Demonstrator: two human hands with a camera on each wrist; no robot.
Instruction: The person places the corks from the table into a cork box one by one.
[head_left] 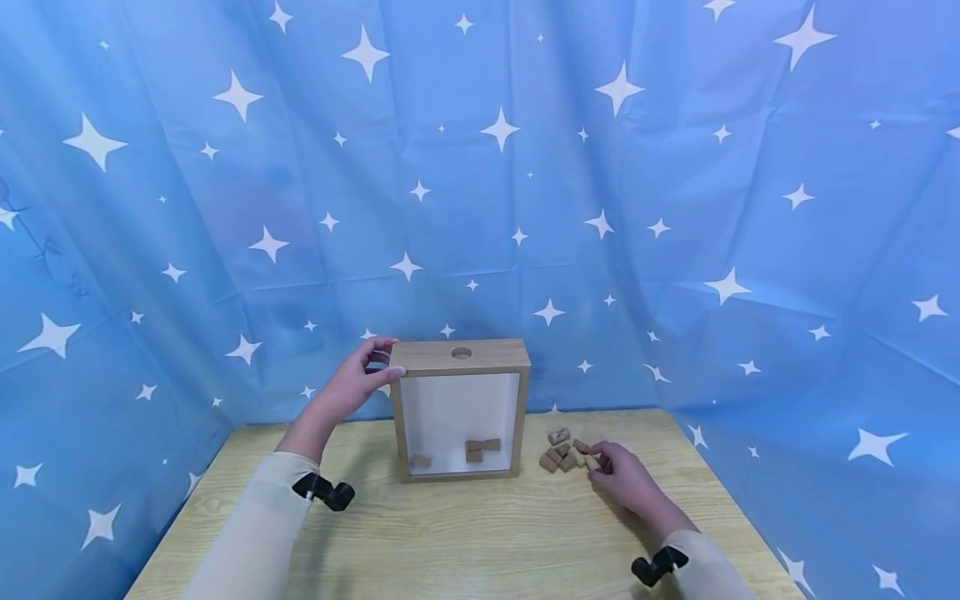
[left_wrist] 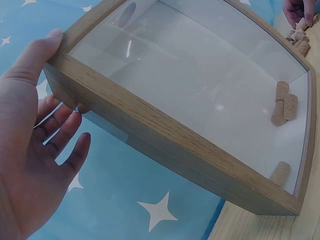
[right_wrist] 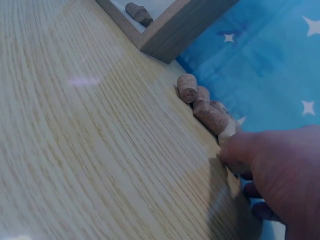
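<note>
A shallow wooden box (head_left: 461, 357) with a clear front and a round hole in its top stands upright on the table. Inside at the bottom lie several wine corks (left_wrist: 283, 107), most bunched together and one apart. My left hand (head_left: 358, 382) grips the box's upper left corner, thumb at the front edge and fingers round the side. To the right of the box is a loose pile of corks (head_left: 564, 454). At the pile's right end my right hand (head_left: 626, 479) pinches a cork (head_left: 592, 462) between thumb and fingers, low over the table; the fingertips partly hide that cork.
The pale wood-grain table (head_left: 450, 533) ends at the back against a blue curtain (head_left: 480, 208) with white stars, which also hangs along both sides. A black wrist camera (head_left: 324, 491) sits on the left sleeve, another camera (head_left: 659, 566) on the right.
</note>
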